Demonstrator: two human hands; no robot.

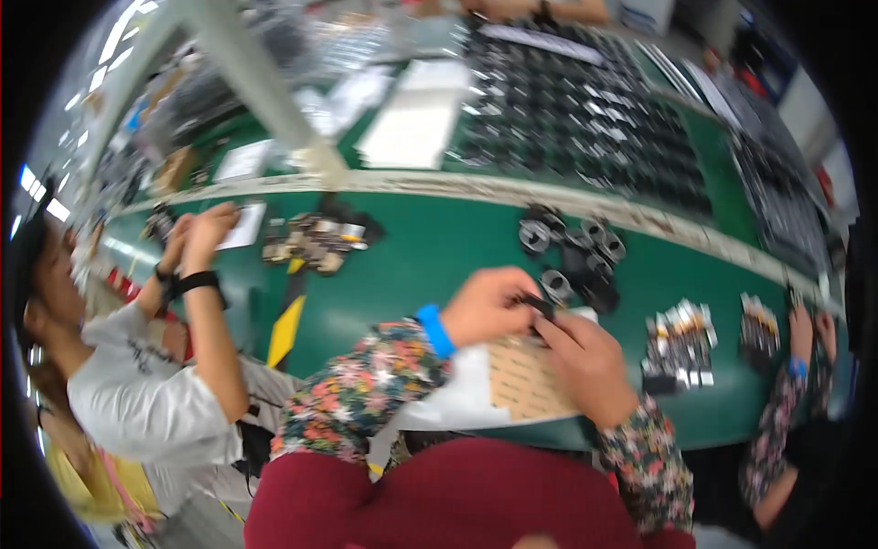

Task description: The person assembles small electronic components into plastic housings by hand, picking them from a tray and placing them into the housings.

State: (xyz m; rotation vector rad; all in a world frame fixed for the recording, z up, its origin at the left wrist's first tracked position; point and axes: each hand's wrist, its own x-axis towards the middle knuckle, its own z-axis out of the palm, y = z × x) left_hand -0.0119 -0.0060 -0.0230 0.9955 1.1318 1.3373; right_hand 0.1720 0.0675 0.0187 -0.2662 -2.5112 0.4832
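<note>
Two hands hold one small black part.

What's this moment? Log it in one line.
left hand: holds dark part | right hand: holds same part | below: tan sheet | beyond: ring parts

A small black part, narrow in outline, is held up over the bench, inward of its near edge. It slants, the left end toward the bench's far edge and the right end toward the near one. Both ends are partly covered, and blur hides its finer detail.
</note>
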